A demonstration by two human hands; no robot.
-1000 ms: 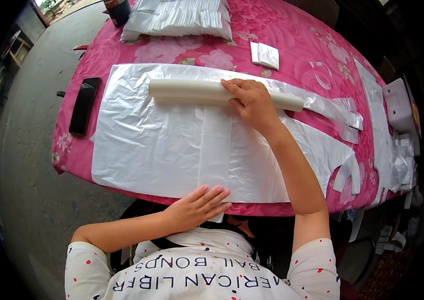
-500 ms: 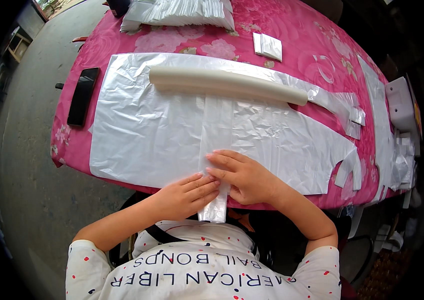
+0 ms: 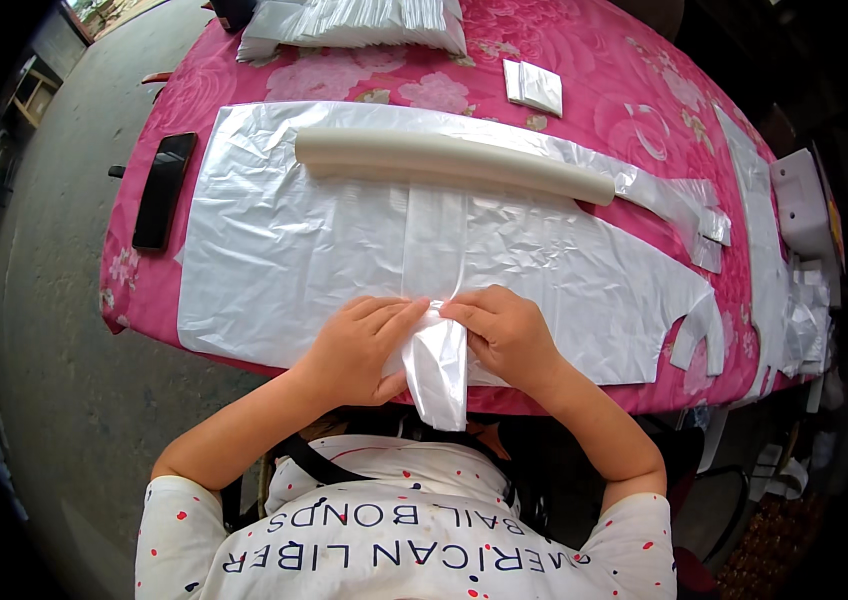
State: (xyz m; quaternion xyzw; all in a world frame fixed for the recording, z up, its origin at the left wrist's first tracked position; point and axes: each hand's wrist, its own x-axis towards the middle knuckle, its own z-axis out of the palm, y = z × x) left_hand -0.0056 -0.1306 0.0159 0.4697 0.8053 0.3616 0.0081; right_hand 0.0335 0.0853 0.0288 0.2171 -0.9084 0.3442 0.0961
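A narrow folded strip of clear plastic film lies across the near edge of the table, its lower end hanging over the edge. My left hand is on the strip's left edge, thumb and fingers closed on it. My right hand pinches the right edge just opposite, and the fingertips of both hands almost meet. Beneath is a large flat plastic apron with cut loops at its right end. A long cream-coloured roller tube rests across its far part, over the strip's far end.
A pink flowered cloth covers the table. A black phone lies at the left. Far off are a stack of folded plastic and a small folded packet. More plastic film and a white box are at the right edge.
My hands were lying on the strip, the left across it. Now both have moved slightly away from me and pinch its two edges, and the near end puffs up and sits slightly higher.
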